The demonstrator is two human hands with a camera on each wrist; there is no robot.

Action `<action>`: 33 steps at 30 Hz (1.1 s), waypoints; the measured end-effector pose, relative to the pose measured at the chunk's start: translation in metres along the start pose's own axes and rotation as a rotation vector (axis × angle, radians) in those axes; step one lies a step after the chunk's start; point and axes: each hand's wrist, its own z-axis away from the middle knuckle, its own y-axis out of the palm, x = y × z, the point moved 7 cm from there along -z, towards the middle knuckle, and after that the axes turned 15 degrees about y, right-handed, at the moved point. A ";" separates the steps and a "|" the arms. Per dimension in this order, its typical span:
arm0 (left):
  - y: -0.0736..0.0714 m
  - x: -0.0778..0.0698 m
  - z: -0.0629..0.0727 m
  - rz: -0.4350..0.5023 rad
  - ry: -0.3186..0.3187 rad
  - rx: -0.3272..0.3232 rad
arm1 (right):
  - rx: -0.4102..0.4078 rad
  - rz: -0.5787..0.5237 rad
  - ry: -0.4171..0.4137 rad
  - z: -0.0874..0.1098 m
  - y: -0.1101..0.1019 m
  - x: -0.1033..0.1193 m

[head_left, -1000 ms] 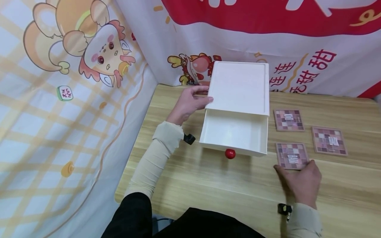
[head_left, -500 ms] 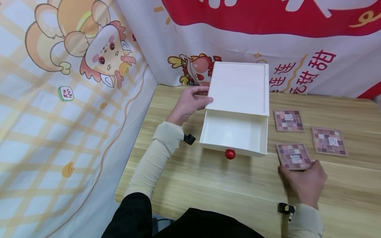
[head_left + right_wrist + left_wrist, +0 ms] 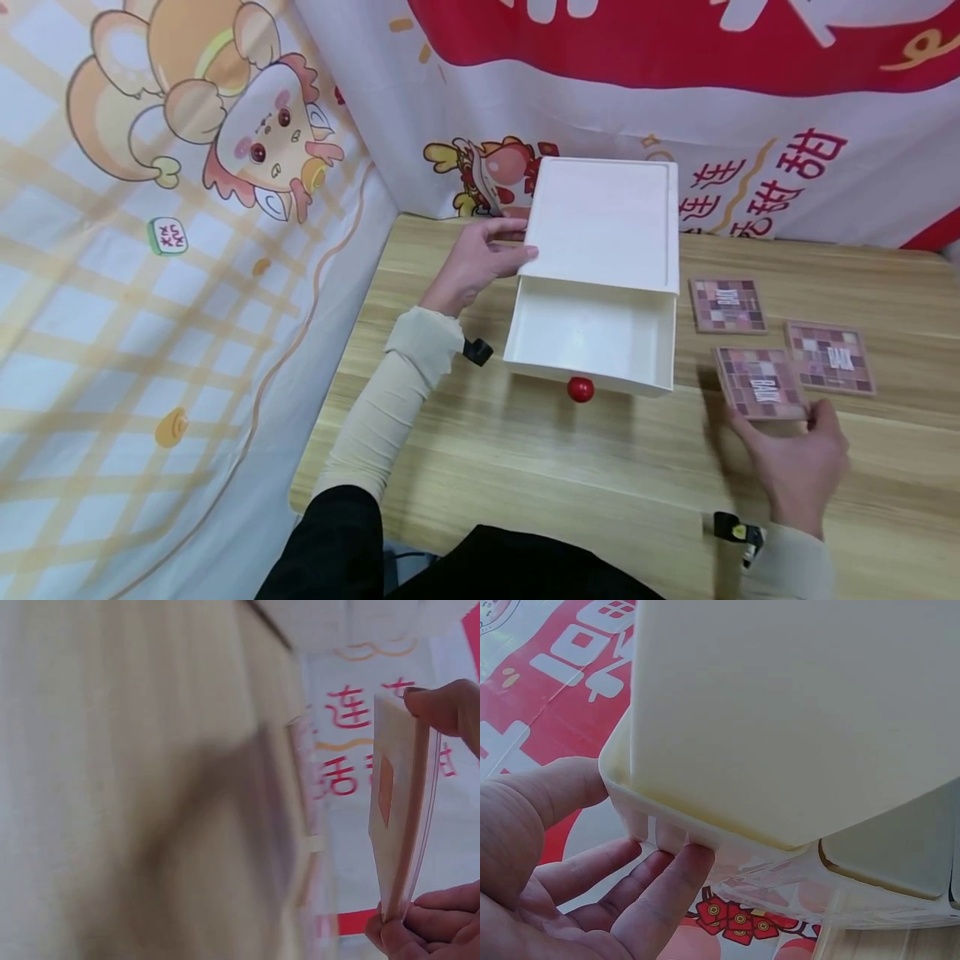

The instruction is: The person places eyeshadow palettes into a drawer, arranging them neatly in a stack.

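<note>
A white drawer box [image 3: 603,221] stands at the table's back with its drawer [image 3: 577,325] pulled out; a red ball knob [image 3: 581,389] is on the drawer front. My left hand [image 3: 476,262] holds the box's left side, thumb at the front edge; in the left wrist view its fingers [image 3: 660,900] touch the white wall. My right hand [image 3: 802,458] holds a square, pink-checked eyeshadow palette [image 3: 761,383] by its edges. In the right wrist view that palette [image 3: 397,802] is raised off the table, between thumb and fingers, its underside label showing.
Two similar palettes lie flat on the wooden table [image 3: 600,467], one farther back [image 3: 727,305] and one to the right [image 3: 831,357]. Printed cloth [image 3: 480,92] hangs behind and along the left. The drawer's inside shows bare white.
My right hand has lifted the nearest palette off the table and moved it to the right and slightly away from me. The left hand and the box have stayed in place.
</note>
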 end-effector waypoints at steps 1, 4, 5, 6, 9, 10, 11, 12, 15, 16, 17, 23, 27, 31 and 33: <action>0.000 0.000 0.000 0.002 -0.001 -0.001 | -0.004 -0.018 -0.012 0.002 -0.002 0.003; 0.000 0.000 0.000 0.000 0.005 -0.005 | -0.023 -0.057 -0.052 0.010 -0.010 0.015; 0.000 0.000 0.000 -0.001 0.007 -0.006 | -0.030 -0.068 -0.065 0.012 -0.012 0.019; 0.000 0.000 0.000 0.000 0.007 -0.006 | -0.030 -0.082 -0.065 0.015 -0.015 0.022; 0.001 0.000 0.000 -0.002 0.007 -0.002 | -0.033 -0.147 -0.076 0.023 -0.022 0.033; 0.001 0.000 0.000 -0.002 0.005 -0.001 | -0.030 -0.172 -0.084 0.026 -0.025 0.037; 0.001 0.000 0.000 -0.003 0.005 0.000 | -0.030 -0.198 -0.100 0.028 -0.027 0.041; 0.001 0.000 0.000 -0.002 0.005 0.001 | -0.027 -0.222 -0.120 0.031 -0.029 0.045; 0.001 0.001 -0.001 0.002 0.007 0.001 | -0.039 -0.267 -0.225 0.040 -0.037 0.060; 0.002 0.001 -0.001 0.004 0.006 0.000 | -0.041 -0.278 -0.264 0.043 -0.039 0.065; 0.002 0.001 -0.001 0.005 0.006 0.000 | -0.045 -0.283 -0.308 0.046 -0.041 0.070; 0.002 0.001 0.000 0.009 0.004 -0.003 | -0.019 -0.283 -0.459 0.069 -0.052 0.100; 0.003 0.001 -0.001 0.009 0.015 -0.002 | 0.042 -0.292 -0.531 0.082 -0.056 0.118; 0.003 0.000 -0.001 0.000 0.024 0.004 | 0.114 -0.327 -0.630 0.087 -0.058 0.129; 0.003 -0.001 0.000 -0.005 0.026 0.004 | 0.158 -0.344 -0.683 0.088 -0.058 0.132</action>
